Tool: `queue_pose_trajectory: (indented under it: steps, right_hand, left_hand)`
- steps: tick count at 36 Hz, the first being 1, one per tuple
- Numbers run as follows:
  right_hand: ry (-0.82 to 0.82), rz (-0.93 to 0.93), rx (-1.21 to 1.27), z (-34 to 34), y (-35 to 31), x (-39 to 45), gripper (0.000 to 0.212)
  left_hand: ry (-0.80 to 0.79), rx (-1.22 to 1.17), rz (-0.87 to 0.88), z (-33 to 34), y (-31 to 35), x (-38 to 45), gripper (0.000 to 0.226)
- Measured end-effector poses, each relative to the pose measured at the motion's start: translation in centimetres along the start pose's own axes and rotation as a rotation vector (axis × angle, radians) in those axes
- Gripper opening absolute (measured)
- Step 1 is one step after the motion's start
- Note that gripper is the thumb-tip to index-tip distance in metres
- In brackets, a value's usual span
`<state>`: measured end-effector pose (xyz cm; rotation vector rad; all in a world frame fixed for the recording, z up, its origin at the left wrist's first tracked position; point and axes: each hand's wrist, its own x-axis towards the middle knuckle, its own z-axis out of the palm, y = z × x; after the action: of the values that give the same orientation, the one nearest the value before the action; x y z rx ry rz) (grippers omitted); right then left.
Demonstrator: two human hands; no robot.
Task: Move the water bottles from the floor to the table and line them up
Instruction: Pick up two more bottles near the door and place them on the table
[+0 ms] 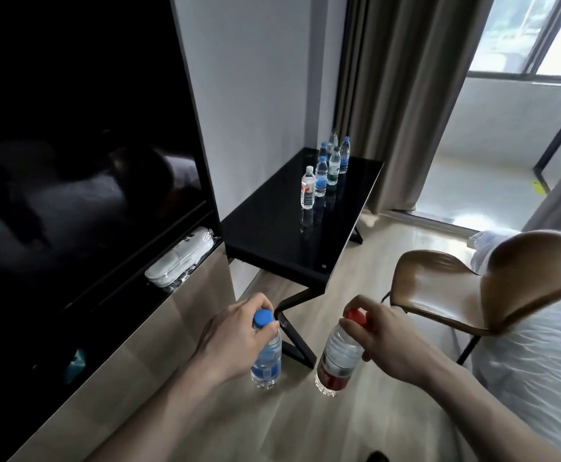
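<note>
Left hand (236,331) grips the blue-capped bottle (267,356) and right hand (382,331) the red-capped bottle (337,358), both by the neck, above the floor near the worktop (272,235). Full bottles likely heavy, thin-walled, slippery; necks stiffest. A bottle row (325,171) stands at the worktop's far end.
</note>
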<state>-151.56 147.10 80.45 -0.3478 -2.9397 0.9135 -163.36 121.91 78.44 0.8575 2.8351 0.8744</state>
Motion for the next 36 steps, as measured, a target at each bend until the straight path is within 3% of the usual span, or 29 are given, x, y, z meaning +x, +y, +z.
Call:
queue_pose_trajectory:
  steps: [13,23,36]
  right_hand:
    - [-0.07,-0.06,-0.064,-9.3,13.1,15.0,0.019]
    - [-0.099,-0.144,-0.061,-15.7,18.8,26.2,0.012]
    - [-0.132,-0.14,-0.039,-18.3,22.9,42.1,0.014]
  left_hand:
    - [0.07,-0.085,-0.16,7.3,6.0,16.6,0.021]
    - [0.165,-0.119,-0.247,8.9,10.5,26.2,0.017]
    - [0.109,-0.003,-0.333,11.9,6.4,42.5,0.019]
